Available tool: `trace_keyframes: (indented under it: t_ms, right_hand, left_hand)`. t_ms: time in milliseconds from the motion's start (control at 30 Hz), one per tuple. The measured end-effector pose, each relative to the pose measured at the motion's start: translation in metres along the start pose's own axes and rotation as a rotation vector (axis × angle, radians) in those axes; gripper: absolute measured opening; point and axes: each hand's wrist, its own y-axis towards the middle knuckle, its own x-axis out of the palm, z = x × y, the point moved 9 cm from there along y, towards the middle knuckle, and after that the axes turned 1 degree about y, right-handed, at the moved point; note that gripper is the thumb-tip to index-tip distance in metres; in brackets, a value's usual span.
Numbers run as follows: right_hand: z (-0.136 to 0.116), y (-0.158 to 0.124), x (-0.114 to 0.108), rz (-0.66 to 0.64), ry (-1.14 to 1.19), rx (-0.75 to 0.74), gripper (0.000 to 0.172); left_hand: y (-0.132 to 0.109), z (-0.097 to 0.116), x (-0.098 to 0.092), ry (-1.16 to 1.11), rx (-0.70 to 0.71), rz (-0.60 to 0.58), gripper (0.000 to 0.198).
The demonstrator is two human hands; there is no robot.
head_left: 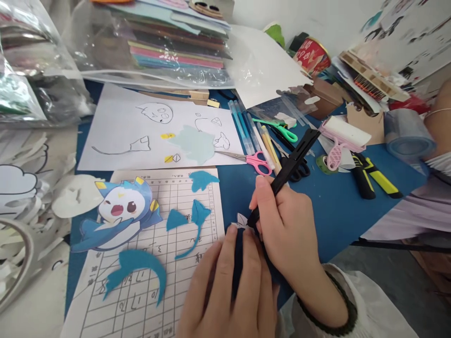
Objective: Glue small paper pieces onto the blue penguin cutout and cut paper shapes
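A long black pen (pixel 287 171) is gripped in my right hand (pixel 287 220), its lower end down at a small white paper cutout (pixel 241 219) with dark outlines. My left hand (pixel 234 286) lies with fingers stretched out, its fingertips pressing the lower edge of that cutout against the blue table. Left of it, several blue felt shapes, among them a curved tail-like piece (pixel 137 267) and a kite-like piece with a thin tail (pixel 199 220), rest on a printed form (pixel 102 277). A blue-and-white cartoon character cutout (pixel 123 211) overlaps the form's upper left.
A white sheet with drawings (pixel 120 117) bears a pale felt piece (pixel 193 143) and pink scissors (pixel 259 162). Pens (pixel 239 122), green scissors (pixel 287 131), a lint roller (pixel 343 136) and yellow-black pliers (pixel 375 173) lie rightward. Bagged felt sheets (pixel 176 51) stand behind; a tape roll (pixel 26 263) is left.
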Motion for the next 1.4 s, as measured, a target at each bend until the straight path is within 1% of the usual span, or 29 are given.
trace_keyframes:
  t_ms: [133, 267, 433, 600, 833, 967, 1167, 1400]
  right_hand:
    - [-0.002, -0.001, 0.0, 0.03, -0.076, -0.018, 0.045]
    - [-0.003, -0.001, 0.0, 0.041, -0.059, -0.014, 0.045]
    - [-0.004, -0.002, -0.001, 0.047, -0.07, -0.028, 0.045]
    - [-0.005, 0.0, -0.001, 0.05, -0.117, -0.047, 0.045]
    - [-0.007, 0.002, -0.001, 0.053, -0.148, -0.064, 0.045]
    - [-0.009, 0.002, 0.001, 0.039, -0.153, -0.084, 0.045]
    - [-0.001, 0.0, 0.002, 0.014, -0.067, -0.007, 0.042]
    - [0.001, 0.001, 0.004, -0.001, -0.065, 0.005, 0.043]
  left_hand:
    - [-0.002, -0.001, 0.004, 0.0, 0.018, -0.032, 0.033]
    - [-0.002, -0.002, 0.006, -0.027, 0.025, -0.044, 0.038]
    - [0.0, -0.003, 0.003, -0.043, 0.019, -0.02, 0.034]
    - [0.0, -0.002, -0.001, -0.048, 0.028, 0.037, 0.028]
    - [0.0, -0.001, 0.001, -0.036, 0.052, 0.052, 0.028]
    - [0.001, -0.003, 0.002, -0.041, 0.034, 0.028, 0.027]
    - [0.001, -0.003, 0.001, -0.04, 0.024, 0.018, 0.028]
    - [-0.003, -0.002, 0.001, -0.03, 0.037, 0.027, 0.029]
